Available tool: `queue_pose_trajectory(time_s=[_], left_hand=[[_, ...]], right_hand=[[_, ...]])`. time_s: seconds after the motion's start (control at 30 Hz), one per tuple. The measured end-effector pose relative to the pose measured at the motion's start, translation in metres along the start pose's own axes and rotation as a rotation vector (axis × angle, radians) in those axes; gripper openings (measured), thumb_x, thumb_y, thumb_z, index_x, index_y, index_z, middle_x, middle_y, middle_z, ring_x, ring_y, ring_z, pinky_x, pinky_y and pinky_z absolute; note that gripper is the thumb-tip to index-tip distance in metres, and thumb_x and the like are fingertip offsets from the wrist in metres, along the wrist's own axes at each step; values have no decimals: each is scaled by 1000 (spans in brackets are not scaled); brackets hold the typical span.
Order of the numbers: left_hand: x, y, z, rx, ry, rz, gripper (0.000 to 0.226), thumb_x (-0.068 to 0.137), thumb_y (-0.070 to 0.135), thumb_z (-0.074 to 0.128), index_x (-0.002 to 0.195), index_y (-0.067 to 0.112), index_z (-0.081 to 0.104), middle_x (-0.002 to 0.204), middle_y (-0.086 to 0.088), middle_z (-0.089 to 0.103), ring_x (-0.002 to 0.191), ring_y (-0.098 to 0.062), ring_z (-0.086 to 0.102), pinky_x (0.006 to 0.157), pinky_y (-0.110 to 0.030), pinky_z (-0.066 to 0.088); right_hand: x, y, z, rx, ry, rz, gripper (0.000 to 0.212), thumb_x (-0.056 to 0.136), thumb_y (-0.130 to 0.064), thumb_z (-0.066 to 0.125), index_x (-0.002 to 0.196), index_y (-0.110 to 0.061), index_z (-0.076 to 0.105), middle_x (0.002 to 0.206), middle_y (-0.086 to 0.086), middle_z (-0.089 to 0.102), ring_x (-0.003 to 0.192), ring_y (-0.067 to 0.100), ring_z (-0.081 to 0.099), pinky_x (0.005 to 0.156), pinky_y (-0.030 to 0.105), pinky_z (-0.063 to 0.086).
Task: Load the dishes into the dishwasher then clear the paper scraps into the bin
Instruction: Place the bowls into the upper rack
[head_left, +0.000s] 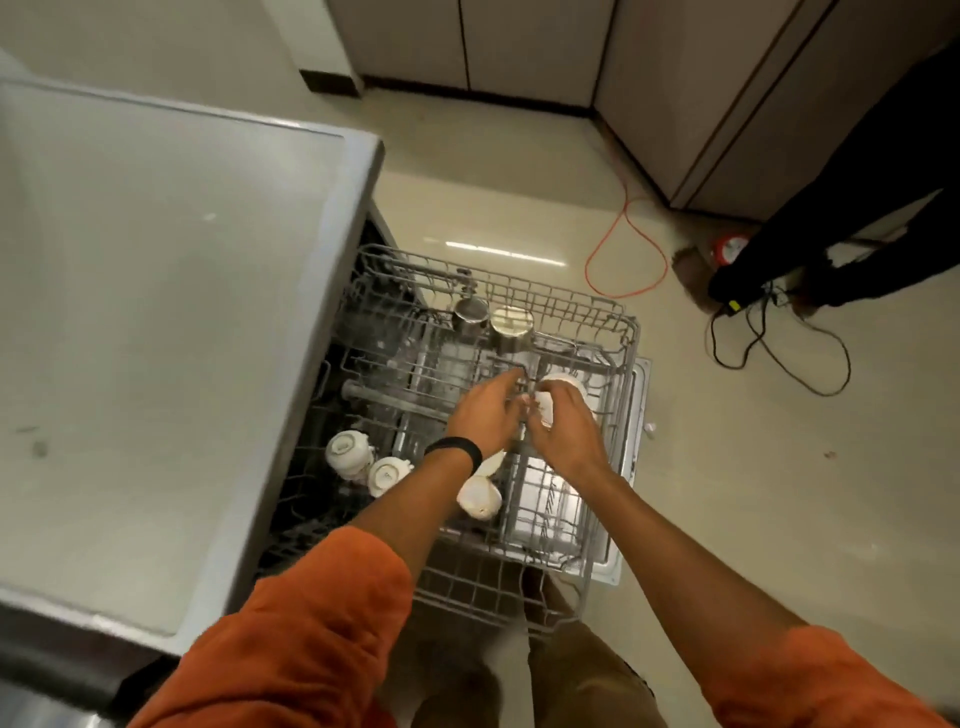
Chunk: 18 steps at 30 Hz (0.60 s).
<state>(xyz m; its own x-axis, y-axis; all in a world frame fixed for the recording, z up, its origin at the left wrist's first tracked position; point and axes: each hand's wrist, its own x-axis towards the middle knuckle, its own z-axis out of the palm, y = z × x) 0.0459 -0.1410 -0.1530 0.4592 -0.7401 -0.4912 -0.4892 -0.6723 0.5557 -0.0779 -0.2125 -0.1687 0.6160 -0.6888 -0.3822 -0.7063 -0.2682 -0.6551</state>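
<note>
Nearest you, your orange sleeves (311, 623) frame the bottom of the view, and both forearms reach out over the pulled-out dishwasher rack (631, 332). The grey bench (156, 312) runs along your left, its edge just above the open machine.

In the near left part of the rack, three cups sit upside down among the wires. The leftmost cup (347, 452) is touching the second cup (385, 475). The third cup (480, 498) is partly hidden under your left wrist, which wears a black wristband (454, 451).

Toward the middle of the rack your two hands meet. Your right hand (563, 428) has its fingers curled round a white cup (566, 387), holding it down among the wires on the right side of the rack. Your left hand (485, 410) lies with fingers stretched forward over the wires, the tips just beside that cup. The blur hides whether they touch it.

Farther on, at the far side of the rack, two steel tumblers (511, 319) stand upside down side by side.

Beyond the rack the pale floor (493, 182) carries a looped orange cable (626, 249) and, to the right, tangled black cables (779, 358). A person's dark trouser legs (841, 223) stand at the far right, in front of the grey cabinets (519, 41).
</note>
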Motion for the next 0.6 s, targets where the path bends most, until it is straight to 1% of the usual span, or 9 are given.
queue_pose_trajectory(time_s=[0.13,0.27,0.33,0.37,0.47,0.5,0.6], left_hand=[[-59,-6,-41,-14,123,70,43,106,32,49,148,24,48,144,-3,58,131,-26,53,105,-41,44],[-133,-26,-78,-58,267,133,42,105,32,50,145,21,52,141,-4,60,128,-23,56,106,-41,46],[-178,-44,-95,-99,352,149,41,105,31,50,145,19,53,142,-3,60,128,-21,56,107,-38,45],[-201,-54,-104,-111,396,147,41,105,30,50,144,19,54,142,-3,60,128,-20,56,108,-37,44],[-263,-87,-125,-130,521,129,37,105,26,51,140,18,57,138,-5,63,125,-24,58,105,-34,44],[-283,-101,-130,-124,556,104,37,105,27,50,140,19,57,139,-4,62,126,-24,58,105,-34,43],[-339,-140,-146,-88,654,5,41,107,36,46,145,23,53,145,1,57,131,-21,53,108,-34,41]], right_hand=[[-41,-48,-2,-23,46,-97,37,97,-29,61,132,-19,54,134,1,55,121,21,54,93,37,48],[-92,-101,8,-23,80,-214,33,97,-28,60,129,-20,57,130,1,57,121,20,53,90,33,44],[-120,-131,19,-27,86,-307,32,96,-26,62,127,-20,58,128,2,58,120,21,54,94,34,45],[-133,-147,26,-31,88,-362,32,95,-24,63,127,-19,59,128,2,59,120,21,54,94,33,45],[-168,-195,48,-29,73,-491,30,96,-25,63,125,-19,61,126,3,60,115,20,57,89,25,42],[-180,-212,57,-26,56,-530,29,96,-25,62,125,-19,61,126,3,59,114,20,57,90,25,43],[-213,-257,90,-9,-27,-637,31,97,-25,62,127,-21,59,131,2,57,114,19,57,96,36,48]])
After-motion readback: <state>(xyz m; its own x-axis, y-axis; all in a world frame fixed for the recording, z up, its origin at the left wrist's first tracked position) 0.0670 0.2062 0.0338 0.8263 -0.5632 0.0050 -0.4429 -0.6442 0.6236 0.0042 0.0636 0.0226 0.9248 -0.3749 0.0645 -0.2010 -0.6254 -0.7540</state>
